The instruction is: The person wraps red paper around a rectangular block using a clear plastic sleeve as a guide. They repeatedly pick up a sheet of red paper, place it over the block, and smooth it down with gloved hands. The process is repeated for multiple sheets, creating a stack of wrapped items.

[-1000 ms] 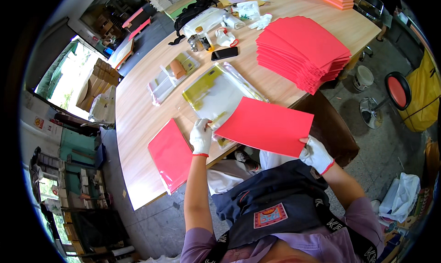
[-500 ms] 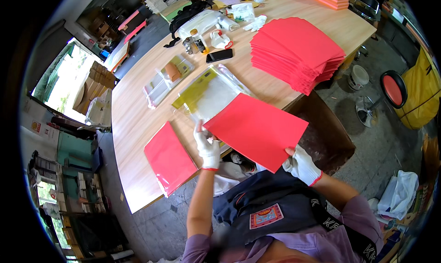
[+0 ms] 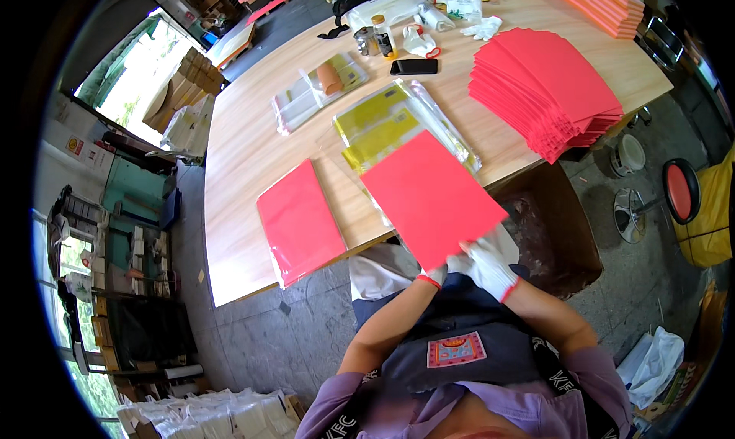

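Note:
A flat red sheet (image 3: pixel 432 198) is held tilted over the table's near edge. My right hand (image 3: pixel 488 270), in a white glove with a red cuff, grips its near edge with the thumb on top. My left hand (image 3: pixel 434 273), gloved alike, is at the nearest corner, its fingers hidden beneath the sheet. Clear plastic bags with gold parts (image 3: pixel 379 121) lie just beyond the sheet and partly under it. To the left, a stack of red sheets in clear plastic (image 3: pixel 301 218) lies at the table edge. A large fanned pile of red sheets (image 3: pixel 543 86) stands at the right.
The wooden table (image 3: pixel 230 178) also bears a second bundle of clear bags (image 3: pixel 318 94), a black phone (image 3: pixel 414 67), a jar with a yellow lid (image 3: pixel 384 37) and a white glove (image 3: pixel 482 29). An open brown box (image 3: pixel 566 224) stands below the table's near right edge.
My left hand has moved from the sheet's left corner to under its near corner. The sheet has turned and come closer to me. My view has shifted too.

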`<state>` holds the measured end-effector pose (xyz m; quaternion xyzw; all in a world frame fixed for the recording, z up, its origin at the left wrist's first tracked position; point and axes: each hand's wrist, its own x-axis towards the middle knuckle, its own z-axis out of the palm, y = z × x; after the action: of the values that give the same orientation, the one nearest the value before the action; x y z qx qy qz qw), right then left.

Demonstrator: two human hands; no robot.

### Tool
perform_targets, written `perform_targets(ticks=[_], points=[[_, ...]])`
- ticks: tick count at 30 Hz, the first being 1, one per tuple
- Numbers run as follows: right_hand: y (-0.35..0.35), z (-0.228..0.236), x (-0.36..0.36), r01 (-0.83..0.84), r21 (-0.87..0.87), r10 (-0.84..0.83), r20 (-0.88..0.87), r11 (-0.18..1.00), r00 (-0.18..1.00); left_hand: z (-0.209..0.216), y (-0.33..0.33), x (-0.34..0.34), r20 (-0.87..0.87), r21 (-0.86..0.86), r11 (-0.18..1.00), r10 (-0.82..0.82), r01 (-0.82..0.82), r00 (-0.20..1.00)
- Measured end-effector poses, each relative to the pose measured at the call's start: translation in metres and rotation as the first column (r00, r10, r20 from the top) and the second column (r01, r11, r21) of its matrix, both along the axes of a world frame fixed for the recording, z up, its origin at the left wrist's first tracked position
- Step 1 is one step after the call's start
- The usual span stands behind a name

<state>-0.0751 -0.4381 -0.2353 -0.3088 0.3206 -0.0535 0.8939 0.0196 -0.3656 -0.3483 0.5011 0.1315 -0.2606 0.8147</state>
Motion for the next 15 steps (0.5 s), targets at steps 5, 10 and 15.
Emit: perform_targets(ticks=[5, 10, 15], points=[[-0.007, -0.001, 0.057, -0.001, 0.306, -0.074, 0.234, 0.952, 0.969, 0.071, 0.004, -0.002, -0.086, 0.115, 0.991, -0.060, 0.070, 0.994], [-0.010, 0.008, 0.044, -0.382, -0.198, 0.413, 0.155, 0.903, 0.897, 0.057, 0.063, 0.009, -0.085, -0.218, 0.944, -0.272, 0.248, 0.959], [0.003, 0.030, 0.065, -0.201, -0.980, 0.538, -0.179, -0.019, 0.823, 0.084, 0.107, 0.022, 0.089, 0.133, 0.983, -0.142, 0.130, 0.986]])
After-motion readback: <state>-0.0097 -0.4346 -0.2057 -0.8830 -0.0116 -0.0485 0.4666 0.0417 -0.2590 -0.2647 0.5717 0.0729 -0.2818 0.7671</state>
